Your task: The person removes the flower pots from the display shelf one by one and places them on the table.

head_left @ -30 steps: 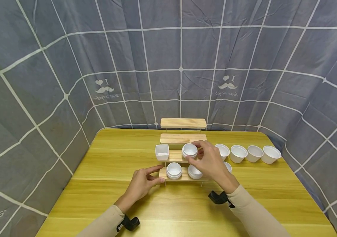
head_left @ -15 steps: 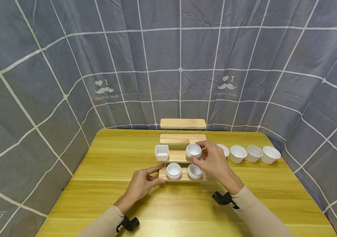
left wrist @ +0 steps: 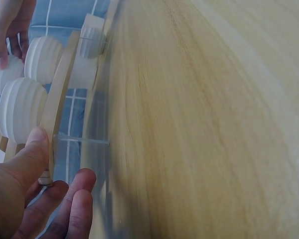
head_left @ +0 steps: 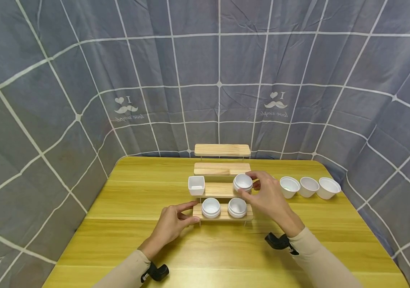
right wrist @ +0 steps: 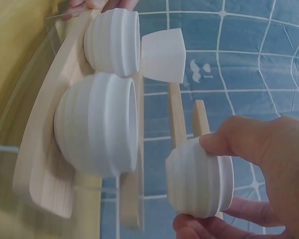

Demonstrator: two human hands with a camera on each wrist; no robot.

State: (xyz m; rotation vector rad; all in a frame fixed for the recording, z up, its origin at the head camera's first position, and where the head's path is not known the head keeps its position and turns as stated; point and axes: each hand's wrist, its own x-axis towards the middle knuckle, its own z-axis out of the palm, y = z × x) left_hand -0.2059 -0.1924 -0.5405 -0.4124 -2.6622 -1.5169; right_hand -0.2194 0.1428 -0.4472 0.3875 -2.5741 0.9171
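Note:
In the head view my left hand (head_left: 171, 222) grips the left end of a tiered wooden display stand (head_left: 219, 189); its thumb (left wrist: 35, 144) lies on the lowest board in the left wrist view. My right hand (head_left: 271, 200) pinches a round white ribbed cup (head_left: 242, 180) at the right end of the second board, thumb on one side and fingers on the other. Two similar round cups, a left one (head_left: 211, 207) and a right one (head_left: 237, 207), stand upright on the lowest board. A square white cup (head_left: 196, 185) stands at the second board's left end.
To the right on the yellow wood-grain table (head_left: 147, 180) stand three white cups: a near one (head_left: 289, 188), a middle one (head_left: 308, 187) and a far-right one (head_left: 329, 188). The stand's upper two boards, third (head_left: 222, 169) and top (head_left: 222, 150), rise behind. A grey checked curtain (head_left: 197, 60) surrounds the table.
My right hand has shifted the round cup rightward along the second board, from near its middle to its right end. White cups behind that hand have become covered. The left hand has stayed in place.

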